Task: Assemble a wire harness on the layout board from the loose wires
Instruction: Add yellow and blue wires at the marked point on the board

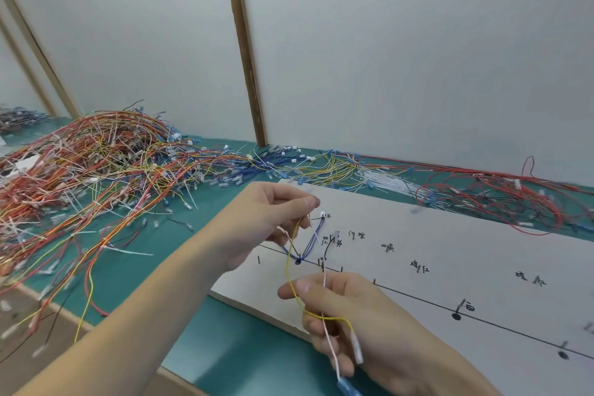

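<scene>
Right hand (350, 325) pinches yellow wire (291, 276) and white wire (329, 341) — left hand (273, 219) pinches the yellow's top over the layout board (466, 254).

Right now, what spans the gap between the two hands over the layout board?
In the head view, a yellow wire and a thin white wire run from the left hand down to the right hand, crossing the layout board.

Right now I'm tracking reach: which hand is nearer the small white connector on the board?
Left. The left hand pinches wires just beside the white connector; the right hand sits well below it.
</scene>
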A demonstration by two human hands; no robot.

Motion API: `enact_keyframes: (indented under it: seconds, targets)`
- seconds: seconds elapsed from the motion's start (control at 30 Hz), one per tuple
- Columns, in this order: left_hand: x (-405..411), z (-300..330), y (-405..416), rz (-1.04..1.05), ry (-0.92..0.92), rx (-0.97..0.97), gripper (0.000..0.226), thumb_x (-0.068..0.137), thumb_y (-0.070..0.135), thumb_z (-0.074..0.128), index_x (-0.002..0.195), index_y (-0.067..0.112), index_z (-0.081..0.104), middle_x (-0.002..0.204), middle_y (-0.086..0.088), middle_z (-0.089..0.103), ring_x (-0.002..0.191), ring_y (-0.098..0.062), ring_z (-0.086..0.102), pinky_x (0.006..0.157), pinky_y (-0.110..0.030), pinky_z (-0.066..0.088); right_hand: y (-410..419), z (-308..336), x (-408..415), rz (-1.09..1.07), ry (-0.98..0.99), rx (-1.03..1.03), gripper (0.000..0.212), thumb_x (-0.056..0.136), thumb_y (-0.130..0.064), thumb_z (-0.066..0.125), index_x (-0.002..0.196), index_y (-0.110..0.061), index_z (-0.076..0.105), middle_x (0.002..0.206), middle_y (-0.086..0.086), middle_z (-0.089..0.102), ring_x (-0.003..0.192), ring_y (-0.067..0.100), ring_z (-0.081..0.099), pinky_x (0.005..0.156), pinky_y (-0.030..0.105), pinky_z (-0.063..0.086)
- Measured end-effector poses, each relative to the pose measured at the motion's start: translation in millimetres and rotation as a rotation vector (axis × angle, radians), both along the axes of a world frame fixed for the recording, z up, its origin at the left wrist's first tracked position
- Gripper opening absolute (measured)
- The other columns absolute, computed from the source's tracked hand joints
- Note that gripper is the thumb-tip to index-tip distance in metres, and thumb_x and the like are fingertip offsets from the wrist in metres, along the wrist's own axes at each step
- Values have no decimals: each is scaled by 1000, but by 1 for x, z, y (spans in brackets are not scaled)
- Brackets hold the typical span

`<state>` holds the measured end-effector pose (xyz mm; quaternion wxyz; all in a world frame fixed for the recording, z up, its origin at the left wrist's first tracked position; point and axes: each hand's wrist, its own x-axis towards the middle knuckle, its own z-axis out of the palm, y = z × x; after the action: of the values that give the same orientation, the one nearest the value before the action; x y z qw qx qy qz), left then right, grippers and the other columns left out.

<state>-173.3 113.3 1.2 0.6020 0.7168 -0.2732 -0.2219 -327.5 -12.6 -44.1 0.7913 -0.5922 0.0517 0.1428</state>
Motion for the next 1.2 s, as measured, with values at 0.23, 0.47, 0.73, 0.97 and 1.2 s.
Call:
enact_keyframes:
  seconds: [0.23, 0.47, 0.73, 0.97, 1.2]
  targets:
    - [29, -5, -25, 58, 42, 50, 14, 103, 17, 63, 109, 5, 67, 74, -4, 66, 57, -14, 62, 46, -20, 44, -4, -3, 3, -140, -9, 22, 23, 106, -18, 54, 111, -5, 73, 70, 9, 61, 59, 21, 58, 57, 30, 54]
    - [59, -27, -43, 142, 20, 214, 7, 104, 12, 59, 103, 11, 65, 85, -4, 59, 60, -15, 55, 43, -18, 36, -2, -12, 9, -368, -79, -34, 25, 110, -29, 43, 115, -13, 61, 62, 6, 61, 45, 17, 50, 41, 24, 40]
    - [76, -49, -55, 181, -272, 471, 12, 99, 16, 65, 89, 18, 73, 69, -10, 75, 47, -17, 56, 47, -21, 45, -1, -27, 14, -370, -109, -313, 38, 111, -27, 34, 148, -36, 33, 74, 8, 74, 43, 21, 56, 39, 26, 45]
    - [79, -45, -61, 172, -468, 638, 10, 91, 16, 73, 84, 17, 79, 71, -5, 76, 42, -11, 59, 45, -23, 55, 0, -24, 8, -265, -123, -433, 35, 109, -30, 36, 144, -31, 39, 73, 8, 74, 41, 25, 57, 39, 29, 47]
    - [78, -33, -61, 85, -437, 714, 9, 89, 11, 76, 87, 18, 79, 84, -9, 78, 57, -20, 62, 45, -21, 51, 6, -25, 2, -140, -165, -660, 31, 102, -35, 39, 124, -14, 47, 69, 7, 73, 40, 23, 55, 39, 34, 49]
